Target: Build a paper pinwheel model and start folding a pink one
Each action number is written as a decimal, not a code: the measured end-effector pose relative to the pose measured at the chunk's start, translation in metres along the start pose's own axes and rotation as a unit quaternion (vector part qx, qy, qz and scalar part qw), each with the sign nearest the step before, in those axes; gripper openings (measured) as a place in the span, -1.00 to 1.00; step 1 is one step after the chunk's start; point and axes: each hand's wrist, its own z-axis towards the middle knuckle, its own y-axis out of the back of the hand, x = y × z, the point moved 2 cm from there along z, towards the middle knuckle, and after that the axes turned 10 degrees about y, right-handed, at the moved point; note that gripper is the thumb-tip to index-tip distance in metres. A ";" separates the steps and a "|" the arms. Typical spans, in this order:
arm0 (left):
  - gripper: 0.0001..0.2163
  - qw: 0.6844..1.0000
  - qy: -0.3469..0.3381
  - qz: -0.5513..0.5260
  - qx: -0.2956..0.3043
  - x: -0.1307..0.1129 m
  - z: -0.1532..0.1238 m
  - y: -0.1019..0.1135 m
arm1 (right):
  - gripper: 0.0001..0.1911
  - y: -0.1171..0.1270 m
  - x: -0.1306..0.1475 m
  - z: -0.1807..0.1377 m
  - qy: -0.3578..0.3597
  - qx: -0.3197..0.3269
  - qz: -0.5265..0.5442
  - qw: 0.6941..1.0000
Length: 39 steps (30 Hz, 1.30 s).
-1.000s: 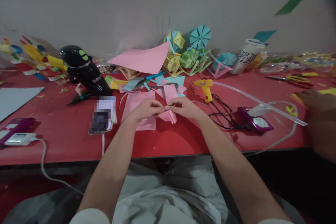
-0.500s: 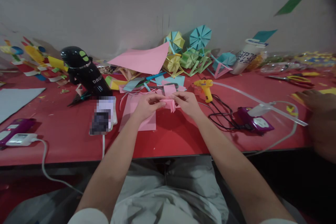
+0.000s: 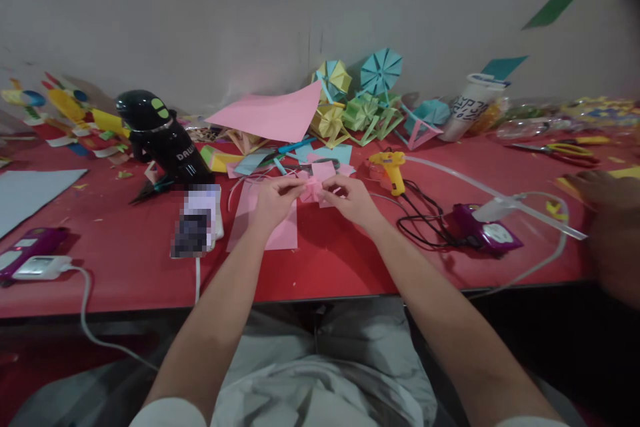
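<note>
2 hands at work on 1 small folded pink paper piece (image 3: 311,189), held just above the red counter (image 3: 350,260).
- Left hand (image 3: 273,199): fingers narrow, pinched on the near-left edge of the piece.
- Right hand (image 3: 350,197): fingers narrow, pinched on its right edge; piece caught between both sets of fingertips, raised off the counter.
- Step in hand, as judged: pleating or shaping the fold. Next move likely calls for steady pinch pressure on both sides and a small, even crease, without tearing thin paper.
- Under the left fingers: flat pink sheet (image 3: 270,223).
- Right of the right fingers: yellow glue gun (image 3: 390,168), black cord near.
- Left of the left fingers: black bottle (image 3: 160,137), lying tilted.
- Beyond the fingers: paper pinwheels (image 3: 367,90) heaped against a plain grey wall (image 3: 200,13).
- Far right: another person's hand (image 3: 603,190), apart from the work.
</note>
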 end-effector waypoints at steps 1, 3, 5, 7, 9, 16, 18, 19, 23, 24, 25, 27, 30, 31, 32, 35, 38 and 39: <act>-0.89 1.000 -0.008 0.007 0.010 -0.001 0.000 -0.001 | -0.76 0.000 -0.001 0.000 0.001 -0.004 0.001 1.000; -0.88 0.999 -0.019 0.014 0.031 -0.001 0.000 -0.003 | -0.74 -0.001 -0.001 -0.001 0.002 -0.014 0.001 1.000; -0.88 0.999 -0.024 0.017 0.039 0.001 0.000 -0.005 | -0.73 -0.002 -0.001 -0.002 0.006 -0.018 0.000 1.000; -0.89 0.999 -0.025 0.028 0.030 0.003 0.000 -0.005 | -0.73 -0.004 -0.002 -0.003 0.011 -0.015 0.012 1.000; -0.89 0.999 -0.026 0.042 0.020 0.003 0.000 -0.005 | -0.72 -0.006 -0.003 -0.004 0.009 -0.013 0.031 0.999; -0.89 0.997 -0.018 0.053 0.054 -0.006 -0.003 -0.005 | -0.68 -0.006 -0.003 -0.004 0.004 -0.007 0.024 1.000; -0.89 0.997 -0.014 0.053 0.059 -0.006 -0.003 -0.005 | -0.69 -0.005 -0.002 -0.003 0.011 -0.001 0.007 1.000; -0.89 0.997 -0.011 0.051 0.058 -0.006 -0.003 -0.005 | -0.69 -0.005 0.000 -0.003 0.014 -0.002 0.000 1.000; -0.90 0.999 -0.011 0.038 0.020 -0.005 -0.003 -0.004 | -0.68 -0.003 0.004 -0.001 0.009 -0.008 -0.013 1.000; -0.89 0.999 -0.013 0.037 0.011 -0.005 -0.003 -0.003 | -0.68 -0.003 0.004 -0.001 0.006 -0.008 -0.012 1.000; -0.90 0.999 -0.015 0.037 0.006 -0.006 -0.003 -0.003 | -0.67 -0.002 0.005 -0.001 0.004 -0.007 -0.010 1.000; -0.91 0.999 -0.017 0.039 0.000 -0.007 -0.003 -0.002 | -0.68 -0.002 0.005 -0.001 0.001 -0.005 -0.008 1.000; -0.92 0.999 -0.020 0.044 -0.001 -0.008 -0.004 -0.002 | -0.69 -0.001 0.004 -0.001 0.006 -0.002 -0.008 1.000; -0.92 0.999 -0.021 0.044 0.002 -0.008 -0.003 -0.002 | -0.69 0.000 0.003 -0.001 0.011 -0.005 -0.009 1.000; -0.93 0.999 -0.022 0.044 0.005 -0.007 -0.003 -0.002 | -0.69 0.000 0.002 -0.001 0.016 -0.008 -0.010 1.000; -0.93 0.999 -0.027 0.037 0.012 -0.003 -0.002 -0.001 | -0.69 0.001 0.000 -0.001 0.025 -0.012 -0.007 1.000; -0.93 0.999 -0.024 0.036 0.010 0.001 -0.001 0.001 | -0.68 0.002 -0.001 0.000 0.004 -0.012 0.020 1.000; -0.93 0.999 -0.021 0.033 0.008 0.003 0.000 0.001 | -0.66 0.002 -0.002 0.000 -0.008 -0.016 0.036 0.999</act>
